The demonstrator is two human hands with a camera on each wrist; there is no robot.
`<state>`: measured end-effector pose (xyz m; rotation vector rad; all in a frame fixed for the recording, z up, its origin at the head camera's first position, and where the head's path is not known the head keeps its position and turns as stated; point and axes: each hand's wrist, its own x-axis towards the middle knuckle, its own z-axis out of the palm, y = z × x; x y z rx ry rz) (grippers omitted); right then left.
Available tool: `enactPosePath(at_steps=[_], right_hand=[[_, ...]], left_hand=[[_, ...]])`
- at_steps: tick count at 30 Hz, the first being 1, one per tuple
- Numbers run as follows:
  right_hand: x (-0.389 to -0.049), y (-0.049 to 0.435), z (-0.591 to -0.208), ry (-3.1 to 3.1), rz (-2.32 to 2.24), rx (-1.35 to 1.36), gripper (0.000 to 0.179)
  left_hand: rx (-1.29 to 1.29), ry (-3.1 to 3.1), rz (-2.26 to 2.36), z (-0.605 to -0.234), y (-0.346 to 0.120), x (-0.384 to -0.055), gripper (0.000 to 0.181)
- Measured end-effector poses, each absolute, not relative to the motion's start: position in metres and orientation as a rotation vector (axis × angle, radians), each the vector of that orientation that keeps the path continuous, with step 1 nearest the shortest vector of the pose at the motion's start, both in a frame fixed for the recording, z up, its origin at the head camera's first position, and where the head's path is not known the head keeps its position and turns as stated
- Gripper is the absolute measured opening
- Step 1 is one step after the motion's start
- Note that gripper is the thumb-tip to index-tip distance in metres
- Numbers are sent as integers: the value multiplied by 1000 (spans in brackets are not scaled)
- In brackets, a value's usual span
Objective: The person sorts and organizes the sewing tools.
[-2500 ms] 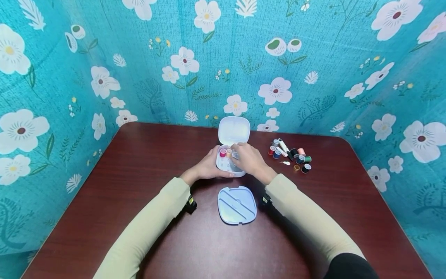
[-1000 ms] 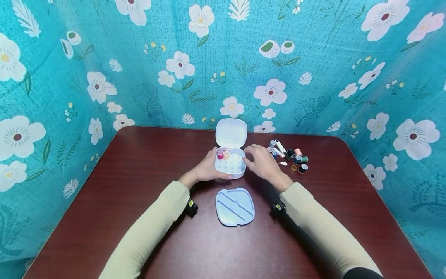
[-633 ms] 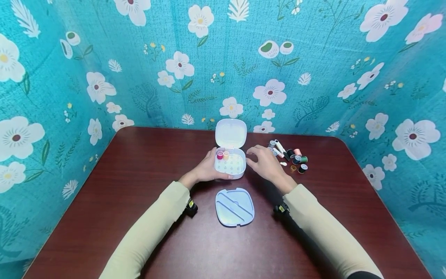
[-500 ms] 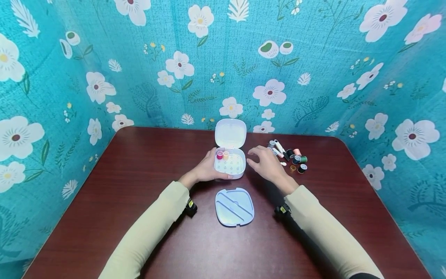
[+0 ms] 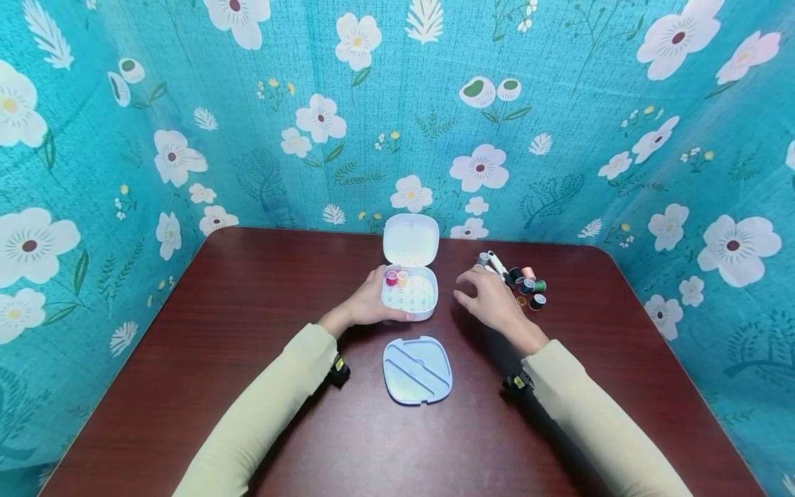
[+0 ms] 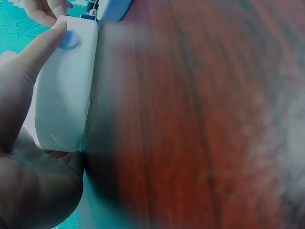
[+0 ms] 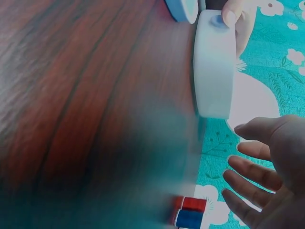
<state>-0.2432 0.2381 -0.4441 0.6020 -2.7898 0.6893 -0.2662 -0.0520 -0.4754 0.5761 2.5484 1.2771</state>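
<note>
My left hand [image 5: 366, 298] grips a small white hinged box [image 5: 410, 301], its thumb lying along the front wall in the left wrist view. The box's lid [image 5: 411, 239] stands raised at the back. Inside, a magenta thread spool [image 5: 391, 277] and a peach thread spool [image 5: 402, 278] sit side by side at the back left, among rows of small pegs. My right hand [image 5: 493, 301] holds nothing and hovers between the box and the loose spools, fingers spread and bent in the right wrist view. Below it there, a red spool [image 7: 194, 204] and a blue spool [image 7: 189, 219] show.
A pale blue tray insert [image 5: 417, 371] with diagonal ridges lies in front of the box. At right lie several spools, including a green spool [image 5: 540, 285] and a black spool [image 5: 537, 301], a gold ring-like piece [image 5: 521, 301] and a white slim tool [image 5: 497, 263]. A floral curtain hangs behind.
My right hand has come out of the box and moved right towards the loose spools, partly covering them. My left hand keeps its hold on the box, and the two spools stay inside.
</note>
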Motion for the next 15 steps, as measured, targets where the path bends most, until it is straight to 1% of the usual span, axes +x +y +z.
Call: enactPosePath(at_steps=[8, 15], right_hand=[[-241, 247, -445, -2789, 696, 609, 23], [-237, 252, -449, -2803, 677, 618, 20]], left_hand=[[577, 2554, 1280, -475, -52, -267, 120], [578, 2556, 1270, -476, -52, -267, 121]])
